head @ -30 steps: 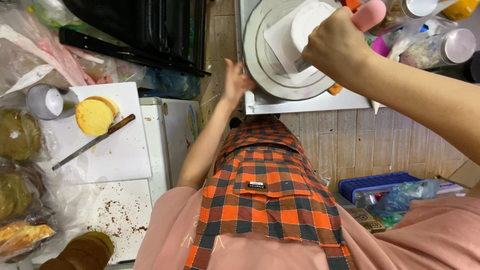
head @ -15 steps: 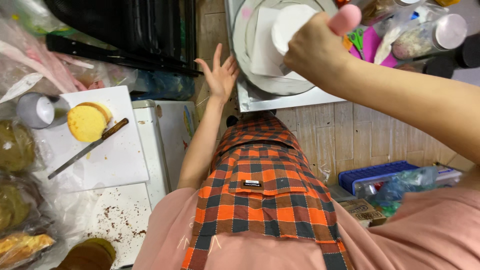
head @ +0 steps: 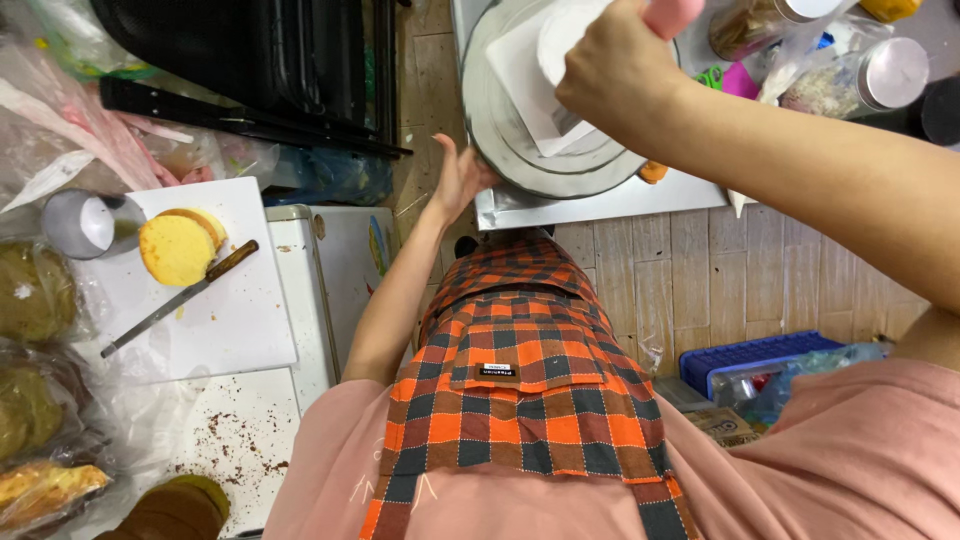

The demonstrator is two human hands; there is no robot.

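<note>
My right hand (head: 612, 72) is closed around a pink handle (head: 672, 14) with a white blade-like end, held over the round grey turntable (head: 520, 150), which carries a white square board. My left hand (head: 460, 178) rests with fingers apart against the turntable's left rim. The turntable stands on a steel tray (head: 600, 205). I wear an orange and black checked apron (head: 520, 380) over a pink top.
At left a white cutting board (head: 220, 310) carries a yellow sponge cake round (head: 178, 248), a long knife (head: 180, 297) and a metal cup (head: 85, 222). Bagged cakes (head: 35, 290) lie further left. Jars (head: 850, 75) stand at the top right, a blue crate (head: 745, 360) on the floor.
My left hand has moved right, from open air onto the turntable's rim. My right hand with the pink-handled tool stays over the turntable. The view has shifted slightly.
</note>
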